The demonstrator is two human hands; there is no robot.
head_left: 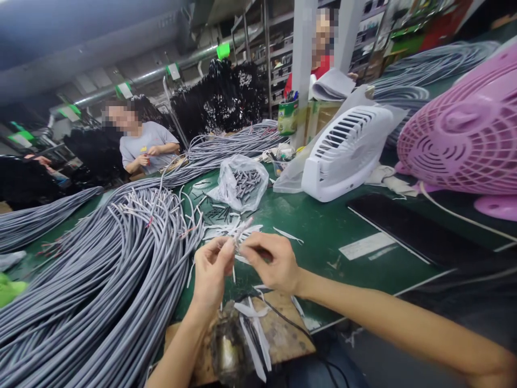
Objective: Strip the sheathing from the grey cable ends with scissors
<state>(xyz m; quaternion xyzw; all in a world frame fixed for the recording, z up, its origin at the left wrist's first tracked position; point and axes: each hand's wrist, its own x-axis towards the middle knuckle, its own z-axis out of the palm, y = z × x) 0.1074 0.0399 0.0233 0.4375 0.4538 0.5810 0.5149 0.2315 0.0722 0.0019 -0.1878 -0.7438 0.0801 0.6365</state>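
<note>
My left hand [212, 267] and my right hand [274, 261] meet over the green table, thumbs and fingers pinched together. A pale, thin piece [244, 226] shows at their fingertips; it is blurred and I cannot tell its kind. Just beyond them lie torn white strips [216, 230] and short dark tube pieces [218, 212]. Behind these sits a clear plastic bag [226, 186] holding many short grey tubes [247, 182]. To the left of my hands, a large bundle of grey cables [133, 258] ends in stripped, pale tips.
Below my hands, a worn board [283, 328] carries a dark metal device [228, 345] and white strips. A white fan [347, 151], pink fan [456, 124] and black flat panel [404, 226] stand right. Two people work behind the table [319, 226].
</note>
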